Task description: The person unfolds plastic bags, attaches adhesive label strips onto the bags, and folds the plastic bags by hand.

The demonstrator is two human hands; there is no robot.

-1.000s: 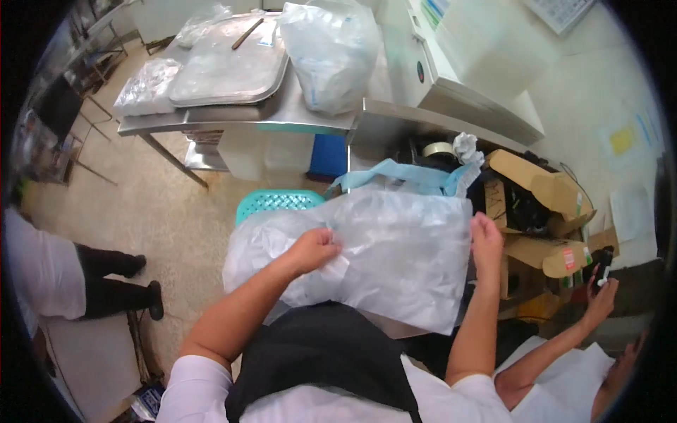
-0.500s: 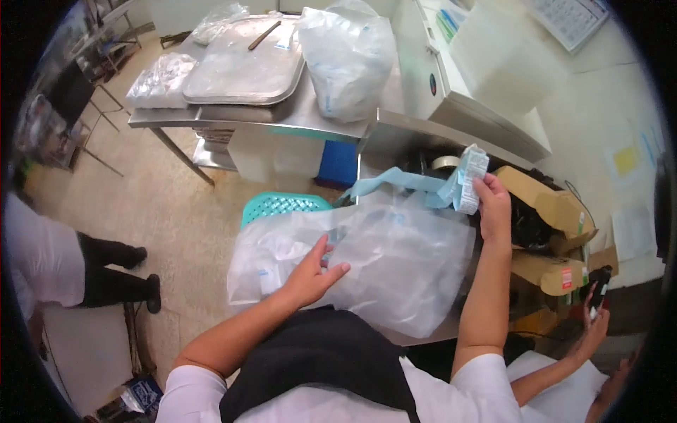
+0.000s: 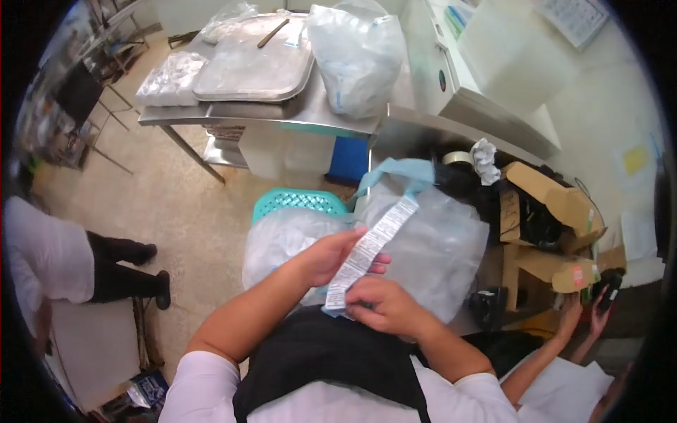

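A strip of printed white labels (image 3: pixel 371 243) on pale blue backing slants down toward my apron. My right hand (image 3: pixel 384 304) is closed, pinching the strip's lower end. Across the palm of my left hand (image 3: pixel 331 258) runs the middle of the strip, its fingers bent behind it. More blue backing (image 3: pixel 405 169) loops away at the strip's far end. Beneath both hands lie large clear plastic bags (image 3: pixel 444 247), one partly over a turquoise basket (image 3: pixel 300 201).
A steel table (image 3: pixel 338 123) ahead carries trays (image 3: pixel 257 74) and a filled plastic bag (image 3: pixel 356 60). To the right are a tape roll (image 3: pixel 458 159), crumpled paper (image 3: pixel 485 162) and an open cardboard box (image 3: pixel 546 190). Co-workers are at left (image 3: pixel 53 250) and lower right (image 3: pixel 557 384).
My right hand has come left and down from beside the tape roll, bringing the label strip out straight. My left hand has moved under it. The co-worker's hands at right have shifted.
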